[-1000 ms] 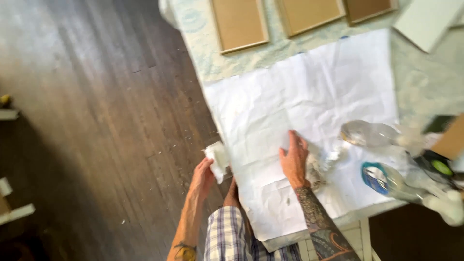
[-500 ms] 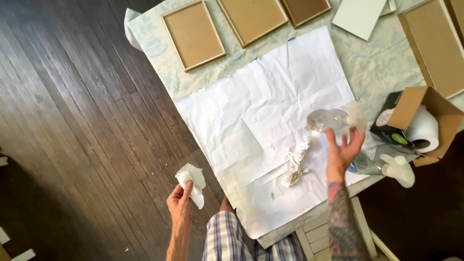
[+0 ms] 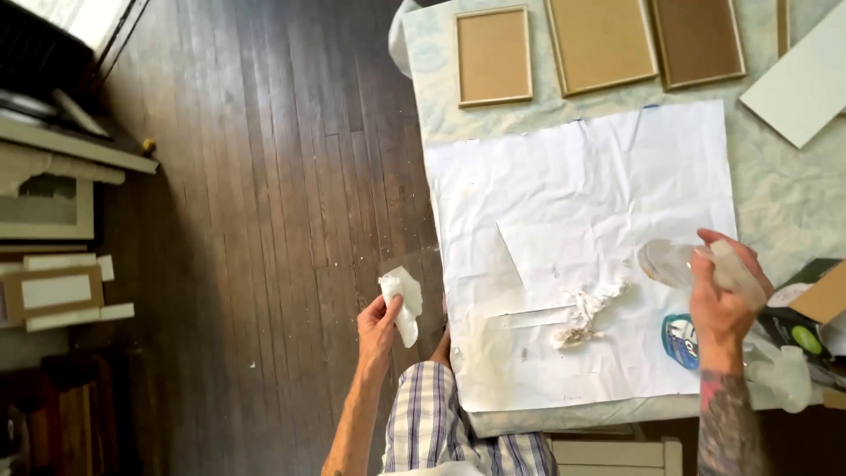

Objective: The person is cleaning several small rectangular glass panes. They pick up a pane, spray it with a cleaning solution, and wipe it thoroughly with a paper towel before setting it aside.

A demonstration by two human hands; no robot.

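Note:
My left hand [image 3: 377, 328] hangs over the floor just left of the table and is closed on a crumpled white paper towel [image 3: 404, 300]. A faint clear pane [image 3: 421, 271] shows beside the towel. My right hand [image 3: 721, 304] is at the table's right side, wrapped around a clear plastic spray bottle [image 3: 666, 263]. Just below that hand lies a second clear bottle with a blue label [image 3: 679, 340]. Both bottles are over a big creased white paper sheet [image 3: 573, 203]. A crumpled wad of paper [image 3: 584, 316] lies on the sheet between my hands.
Three brown frame backs [image 3: 493, 57] [image 3: 601, 44] [image 3: 698, 40] and a white board [image 3: 800, 81] lie at the far side of the cloth-covered table [image 3: 784, 207]. An open cardboard box [image 3: 821, 300] sits at the right edge. Dark wood floor [image 3: 264, 220] is left, with stacked frames [image 3: 53, 291].
My right hand left the paper's middle, went right and closed on the clear spray bottle. My left hand kept the towel and stayed off the table's edge. The view shifted.

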